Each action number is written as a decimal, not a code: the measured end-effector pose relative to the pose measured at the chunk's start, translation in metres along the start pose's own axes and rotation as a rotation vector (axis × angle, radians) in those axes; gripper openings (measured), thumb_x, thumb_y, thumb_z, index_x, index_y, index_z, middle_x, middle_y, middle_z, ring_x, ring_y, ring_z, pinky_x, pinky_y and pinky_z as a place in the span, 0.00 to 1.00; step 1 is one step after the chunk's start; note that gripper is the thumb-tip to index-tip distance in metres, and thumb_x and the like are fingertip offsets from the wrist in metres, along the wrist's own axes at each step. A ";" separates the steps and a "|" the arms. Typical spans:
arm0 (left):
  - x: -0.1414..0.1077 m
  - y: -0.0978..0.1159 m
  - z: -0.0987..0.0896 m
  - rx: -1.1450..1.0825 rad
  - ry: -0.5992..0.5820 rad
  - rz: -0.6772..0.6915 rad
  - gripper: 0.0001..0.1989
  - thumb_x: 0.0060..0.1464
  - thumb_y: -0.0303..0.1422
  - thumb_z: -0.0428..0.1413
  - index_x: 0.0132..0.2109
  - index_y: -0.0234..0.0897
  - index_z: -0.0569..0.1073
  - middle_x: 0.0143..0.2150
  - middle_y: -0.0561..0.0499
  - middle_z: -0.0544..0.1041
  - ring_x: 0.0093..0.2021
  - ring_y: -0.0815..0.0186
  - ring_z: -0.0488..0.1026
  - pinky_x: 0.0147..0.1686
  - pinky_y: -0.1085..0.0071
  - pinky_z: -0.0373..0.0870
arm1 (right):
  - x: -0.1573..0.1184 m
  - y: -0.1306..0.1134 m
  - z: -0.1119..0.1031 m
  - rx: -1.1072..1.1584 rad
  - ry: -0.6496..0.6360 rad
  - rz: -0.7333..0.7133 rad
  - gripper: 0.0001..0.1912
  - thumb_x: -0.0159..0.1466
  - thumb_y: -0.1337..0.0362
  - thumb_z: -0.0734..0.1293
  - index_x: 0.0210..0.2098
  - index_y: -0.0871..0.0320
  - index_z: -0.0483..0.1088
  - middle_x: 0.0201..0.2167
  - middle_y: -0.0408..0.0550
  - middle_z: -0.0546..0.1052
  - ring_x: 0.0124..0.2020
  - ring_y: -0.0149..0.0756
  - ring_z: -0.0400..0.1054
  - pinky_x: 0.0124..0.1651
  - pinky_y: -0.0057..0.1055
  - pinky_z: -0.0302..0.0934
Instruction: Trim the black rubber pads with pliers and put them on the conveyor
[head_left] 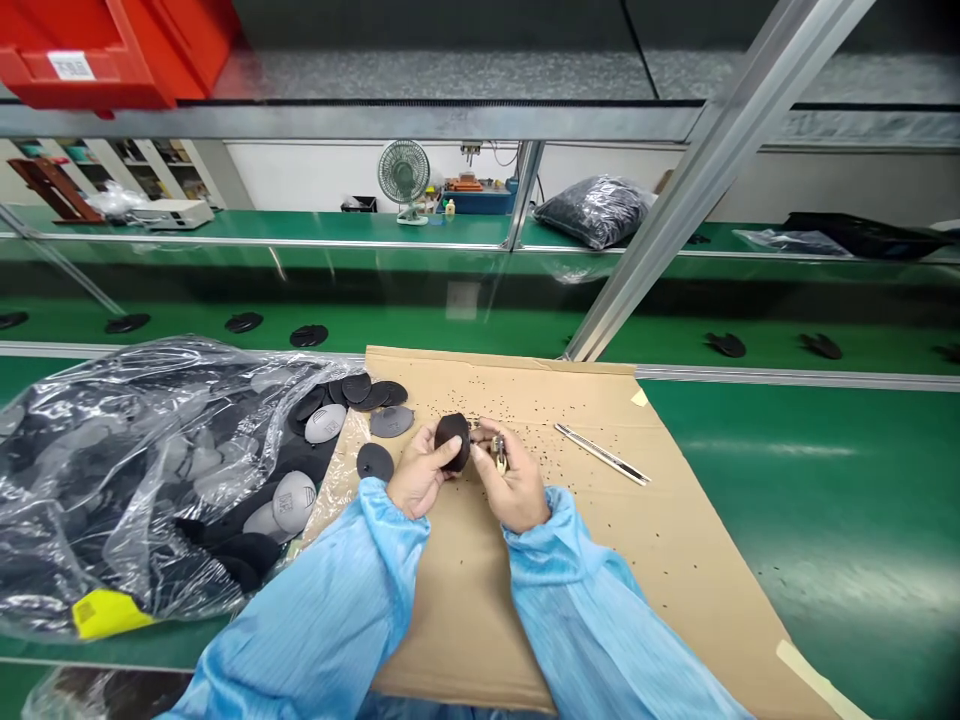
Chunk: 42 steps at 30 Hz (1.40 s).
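Green bench is carrying a cardboard sheet; above it, the left hand is gripping a dark oval disc while the right hand is pinching a small metal tool.

A black oval plastic cover stands upright in the left hand, beside a small metal tool gripped in the right hand.

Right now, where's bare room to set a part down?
Cardboard sheet between the sleeves; green bench right of the sheet. Crowded: plastic bag and black discs beside the left hand gripping a black oval part; black specks around the metal strip.
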<state>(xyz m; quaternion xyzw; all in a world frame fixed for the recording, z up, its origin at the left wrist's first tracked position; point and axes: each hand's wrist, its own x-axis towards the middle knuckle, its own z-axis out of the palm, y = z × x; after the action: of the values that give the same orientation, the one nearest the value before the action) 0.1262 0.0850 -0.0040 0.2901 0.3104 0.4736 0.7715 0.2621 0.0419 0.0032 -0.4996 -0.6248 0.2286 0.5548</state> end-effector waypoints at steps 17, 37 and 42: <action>0.012 -0.005 0.000 -0.055 0.142 0.045 0.24 0.45 0.42 0.64 0.45 0.35 0.66 0.37 0.49 0.71 0.30 0.70 0.72 0.30 0.72 0.69 | 0.125 0.027 0.012 -0.064 0.151 0.325 0.19 0.50 0.57 0.67 0.38 0.61 0.72 0.26 0.43 0.72 0.25 0.33 0.64 0.32 0.32 0.62; 0.018 -0.008 0.002 0.072 0.092 -0.031 0.23 0.42 0.44 0.64 0.41 0.34 0.68 0.31 0.51 0.70 0.28 0.68 0.70 0.28 0.71 0.65 | 0.263 0.066 0.039 -0.885 -0.148 0.267 0.14 0.54 0.71 0.69 0.40 0.59 0.71 0.42 0.54 0.72 0.45 0.46 0.68 0.49 0.37 0.59; 0.017 -0.010 0.004 0.123 0.085 -0.042 0.24 0.44 0.45 0.63 0.43 0.33 0.69 0.32 0.51 0.71 0.30 0.68 0.70 0.31 0.70 0.67 | 0.256 0.099 -0.020 -0.863 0.096 0.458 0.12 0.56 0.72 0.70 0.40 0.67 0.69 0.44 0.60 0.69 0.44 0.46 0.68 0.47 0.44 0.60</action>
<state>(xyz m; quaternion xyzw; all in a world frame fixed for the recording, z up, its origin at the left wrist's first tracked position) 0.1402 0.0959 -0.0124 0.3101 0.3772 0.4491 0.7482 0.3463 0.3005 0.0449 -0.8185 -0.5103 0.0419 0.2606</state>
